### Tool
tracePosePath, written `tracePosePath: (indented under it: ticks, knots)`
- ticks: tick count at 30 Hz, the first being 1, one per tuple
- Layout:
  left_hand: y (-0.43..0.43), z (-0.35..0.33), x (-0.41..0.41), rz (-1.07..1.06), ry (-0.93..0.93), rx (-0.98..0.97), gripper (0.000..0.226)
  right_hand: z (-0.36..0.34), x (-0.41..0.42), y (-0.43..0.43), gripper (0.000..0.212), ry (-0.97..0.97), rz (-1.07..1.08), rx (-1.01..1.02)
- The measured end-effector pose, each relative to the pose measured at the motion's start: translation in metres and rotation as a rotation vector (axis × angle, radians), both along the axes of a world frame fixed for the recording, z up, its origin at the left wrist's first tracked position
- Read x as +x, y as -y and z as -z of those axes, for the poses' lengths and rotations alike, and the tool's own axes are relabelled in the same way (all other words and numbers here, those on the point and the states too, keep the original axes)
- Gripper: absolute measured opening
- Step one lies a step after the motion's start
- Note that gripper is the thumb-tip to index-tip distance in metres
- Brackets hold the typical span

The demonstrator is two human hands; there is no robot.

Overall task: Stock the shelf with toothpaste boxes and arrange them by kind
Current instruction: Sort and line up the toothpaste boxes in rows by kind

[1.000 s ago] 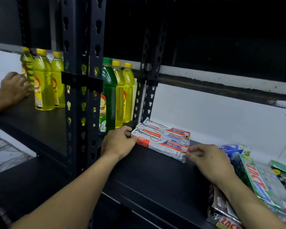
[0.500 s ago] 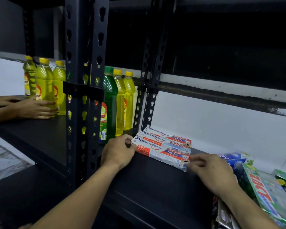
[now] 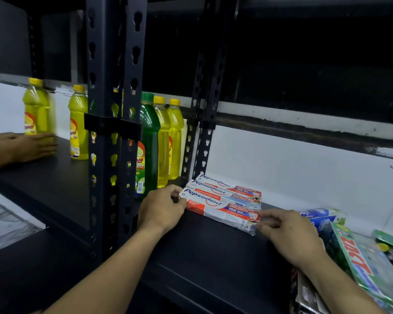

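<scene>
Squaring-up step: the left hand (image 3: 160,210) curls round the left ends of the Pepsodent boxes (image 3: 222,200), flat on the shelf (image 3: 213,250) right of the bottles (image 3: 161,141). The right hand (image 3: 290,236), fingers fairly straight, touches the near box's right end. Next, probably: another kind from the right-hand pile (image 3: 359,257).

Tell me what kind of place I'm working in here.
Most likely a shop or stockroom: black slotted metal shelving, Pepsodent toothpaste boxes lined up on the shelf, and yellow and green liquid bottles standing in rows beside them.
</scene>
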State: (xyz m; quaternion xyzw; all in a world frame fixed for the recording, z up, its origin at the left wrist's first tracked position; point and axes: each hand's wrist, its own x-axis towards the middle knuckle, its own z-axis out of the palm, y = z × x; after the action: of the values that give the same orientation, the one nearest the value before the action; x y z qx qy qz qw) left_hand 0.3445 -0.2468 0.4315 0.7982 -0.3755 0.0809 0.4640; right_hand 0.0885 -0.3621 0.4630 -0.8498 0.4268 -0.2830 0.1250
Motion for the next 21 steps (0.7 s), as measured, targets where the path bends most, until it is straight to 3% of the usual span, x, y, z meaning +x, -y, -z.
tracePosePath:
  ticks: [9,15,21]
  knots:
    - [-0.001,0.000,-0.001,-0.012,0.056,0.014,0.028,-0.005,0.001,-0.004,0.021,-0.045,0.015,0.005]
    - [-0.010,-0.006,-0.013,0.002,0.294,-0.019,0.032,-0.020,-0.009,-0.011,0.030,0.001,-0.065,0.057]
    - [-0.017,-0.019,-0.049,0.088,0.501,0.053,0.036,-0.042,-0.056,-0.034,0.033,0.019,-0.031,-0.061]
